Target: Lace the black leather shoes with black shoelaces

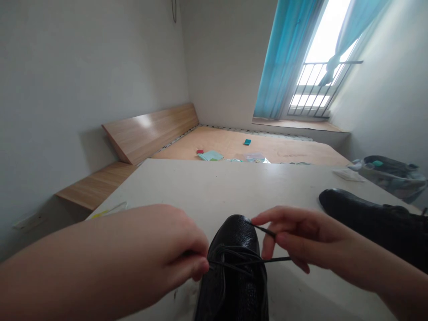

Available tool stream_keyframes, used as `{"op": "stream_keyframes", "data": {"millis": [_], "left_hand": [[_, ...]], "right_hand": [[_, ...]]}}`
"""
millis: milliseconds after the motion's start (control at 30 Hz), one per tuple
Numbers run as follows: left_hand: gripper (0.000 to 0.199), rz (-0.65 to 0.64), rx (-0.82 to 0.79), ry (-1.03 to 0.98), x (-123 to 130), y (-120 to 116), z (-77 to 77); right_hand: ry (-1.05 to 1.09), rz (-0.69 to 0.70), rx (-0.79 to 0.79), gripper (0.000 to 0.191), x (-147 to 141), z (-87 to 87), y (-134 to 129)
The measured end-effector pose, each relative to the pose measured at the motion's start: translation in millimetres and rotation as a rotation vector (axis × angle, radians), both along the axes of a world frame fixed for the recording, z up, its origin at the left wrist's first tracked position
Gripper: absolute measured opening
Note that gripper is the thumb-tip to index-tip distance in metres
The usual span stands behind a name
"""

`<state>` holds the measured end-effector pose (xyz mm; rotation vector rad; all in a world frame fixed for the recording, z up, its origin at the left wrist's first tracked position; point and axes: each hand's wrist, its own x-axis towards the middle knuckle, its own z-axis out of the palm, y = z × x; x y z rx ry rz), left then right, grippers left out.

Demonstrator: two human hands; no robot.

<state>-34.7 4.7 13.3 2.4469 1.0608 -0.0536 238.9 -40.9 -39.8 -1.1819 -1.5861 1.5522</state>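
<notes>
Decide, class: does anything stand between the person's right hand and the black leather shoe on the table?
Nothing visible does: the right hand pinches the laces of the black leather shoe directly, and the other black shoe lies off to the right, beyond that hand.

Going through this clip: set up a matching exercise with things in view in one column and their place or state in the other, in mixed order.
Things:
1. left hand
2. right hand
3. second black shoe
4. turquoise curtain

Places or states:
A. hanging beside the barred window
B. holding a black lace right of the front black shoe
C. resting on the white table, to the right
D. pinching lace at the front shoe's left side

Pairs: 1-D, 2-B, 3-C, 4-A
</notes>
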Motion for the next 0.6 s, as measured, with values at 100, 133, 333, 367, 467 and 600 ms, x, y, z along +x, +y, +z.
{"op": "stream_keyframes", "data": {"millis": [100,133,333,367,467,600], "left_hand": [[0.034,-0.054,0.009,0.192,3.8,-0.3,-12.5],[0.036,-0.045,-0.002,0.211,5.7,-0.3,-14.2],[0.034,-0.031,-0.046,0.19,17.2,-0.6,-8.6],[0.034,-0.044,-0.045,0.192,18.1,-0.9,-7.6],[0.031,-0.069,-0.012,0.215,18.9,-1.5,-6.7],[0.034,-0.087,0.005,0.229,17.5,-2.6,-7.7]], "right_hand": [[-0.143,-0.01,0.031,0.028,-17.2,-3.4,-8.5],[-0.204,-0.02,0.074,0.025,-22.9,-2.9,-11.1],[-0.38,-0.049,0.503,0.024,-47.0,0.6,-21.0],[-0.403,-0.053,0.556,0.026,-48.7,-0.2,-22.3],[-0.479,-0.041,0.631,0.027,-51.0,-3.4,-24.5],[-0.566,0.021,0.603,0.022,-54.5,-3.7,-20.8]]}}
